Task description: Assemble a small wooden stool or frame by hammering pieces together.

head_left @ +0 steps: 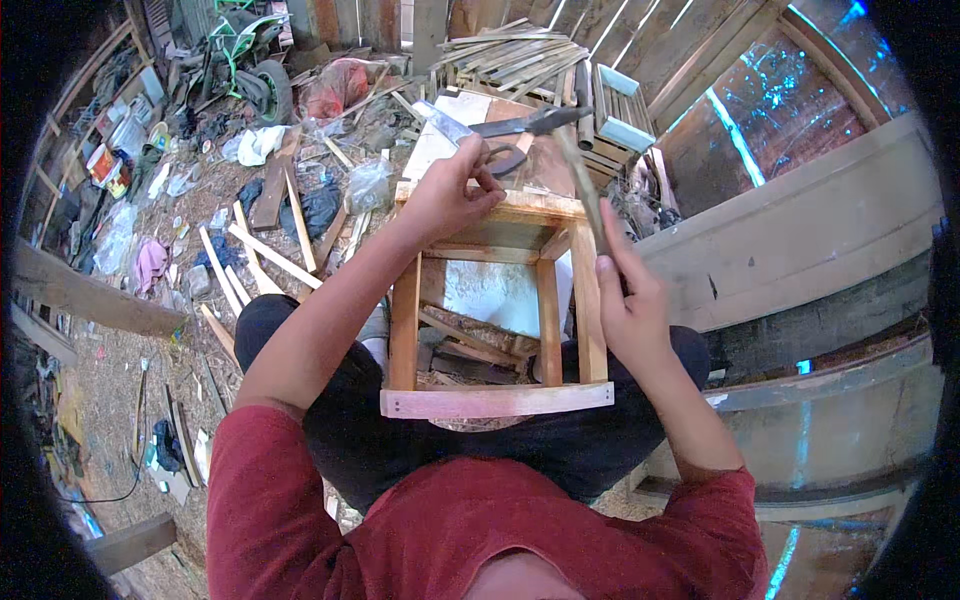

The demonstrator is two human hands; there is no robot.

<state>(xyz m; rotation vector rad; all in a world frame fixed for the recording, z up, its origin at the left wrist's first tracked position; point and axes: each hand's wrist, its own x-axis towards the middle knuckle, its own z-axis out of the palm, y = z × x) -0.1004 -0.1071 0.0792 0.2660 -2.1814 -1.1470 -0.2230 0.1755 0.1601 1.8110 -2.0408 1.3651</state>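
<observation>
A small wooden stool frame [402, 330] stands between my knees, with one pale crosspiece [500, 401] on the near side. My left hand [457, 195] rests at the far rail [535, 204], its thumb and fingers pinched together. Whatever is between those fingertips is too small to make out. In my right hand [632, 300] is a hammer [583, 180], gripped by its wooden handle, slightly blurred. The dark hammer head is raised beyond the far rail. Just past my left hand lies what looks like a handsaw [443, 121], with a pale blade and a dark looped handle.
Wood strips [510, 55] are piled on a crate at the back, beside a pale slatted box [622, 105]. Loose sticks [270, 255] and plastic litter the ground on the left. A motorbike [250, 75] stands at the far left. Plank walls [790, 230] line the right.
</observation>
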